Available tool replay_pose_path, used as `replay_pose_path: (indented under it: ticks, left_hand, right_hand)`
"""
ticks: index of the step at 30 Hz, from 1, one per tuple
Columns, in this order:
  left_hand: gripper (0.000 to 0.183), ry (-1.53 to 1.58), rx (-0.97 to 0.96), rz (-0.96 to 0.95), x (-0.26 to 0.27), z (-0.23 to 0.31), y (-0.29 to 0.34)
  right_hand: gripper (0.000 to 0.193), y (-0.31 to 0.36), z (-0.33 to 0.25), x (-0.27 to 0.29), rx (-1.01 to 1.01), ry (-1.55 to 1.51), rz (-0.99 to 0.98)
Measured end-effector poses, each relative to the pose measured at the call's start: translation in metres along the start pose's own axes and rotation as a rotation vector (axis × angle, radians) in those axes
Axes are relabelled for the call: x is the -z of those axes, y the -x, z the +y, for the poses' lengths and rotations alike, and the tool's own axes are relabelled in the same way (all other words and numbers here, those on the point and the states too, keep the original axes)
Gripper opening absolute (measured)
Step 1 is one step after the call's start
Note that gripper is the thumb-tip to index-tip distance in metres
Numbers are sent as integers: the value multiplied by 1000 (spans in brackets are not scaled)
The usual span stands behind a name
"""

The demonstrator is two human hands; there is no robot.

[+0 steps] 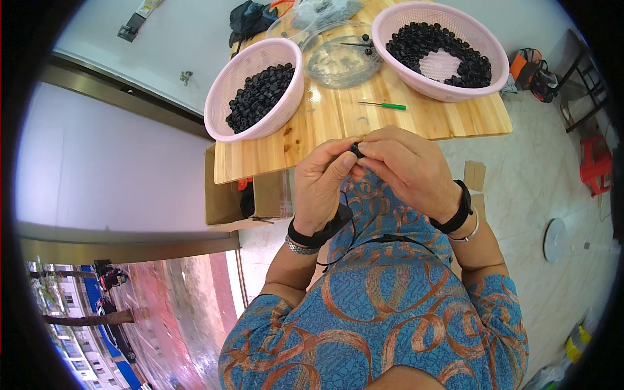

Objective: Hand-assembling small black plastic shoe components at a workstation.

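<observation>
Between the fingertips of both hands is a small round black part (356,150), in front of the table's near edge. My left hand (325,170) is closed in a pinch on its left side. From the other side my right hand (409,166) pinches the same part, its fingers partly covering it. Beyond the hands stand two pink plastic baskets: the left basket (218,97) is heaped with black parts (260,97), and the right basket (484,39) holds more black parts around a bare patch. A green-handled screwdriver (393,106) lies on the wooden table (318,127).
A clear round plastic tray (344,75) sits between the baskets with a few black pieces and a thin dark tool at its edge. Behind it are a clear bag (331,12) and dark cloth (250,18). An open cardboard box (270,195) stands below the table's left side.
</observation>
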State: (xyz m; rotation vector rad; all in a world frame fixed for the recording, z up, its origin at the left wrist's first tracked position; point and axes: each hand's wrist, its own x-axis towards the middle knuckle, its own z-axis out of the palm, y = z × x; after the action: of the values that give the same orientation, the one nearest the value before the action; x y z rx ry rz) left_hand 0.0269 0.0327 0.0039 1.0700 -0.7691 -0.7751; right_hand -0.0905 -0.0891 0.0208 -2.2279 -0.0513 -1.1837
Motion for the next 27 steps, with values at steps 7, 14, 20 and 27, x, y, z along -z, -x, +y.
replay_pose_path:
  ticks: [7, 14, 20, 27]
  left_hand:
    - [28, 41, 121, -42, 8, -2, 5]
    - [34, 69, 208, -144, 5, 0, 7]
    - [35, 160, 260, -148, 8, -4, 8]
    - [34, 354, 279, -161, 7, -10, 9]
  right_hand:
    - [27, 0, 2, 7, -324, -286, -121]
    - [34, 4, 5, 1, -459, -452, -119]
    - [29, 3, 9, 1, -227, -203, -154]
    - [23, -4, 17, -1, 23, -115, -223]
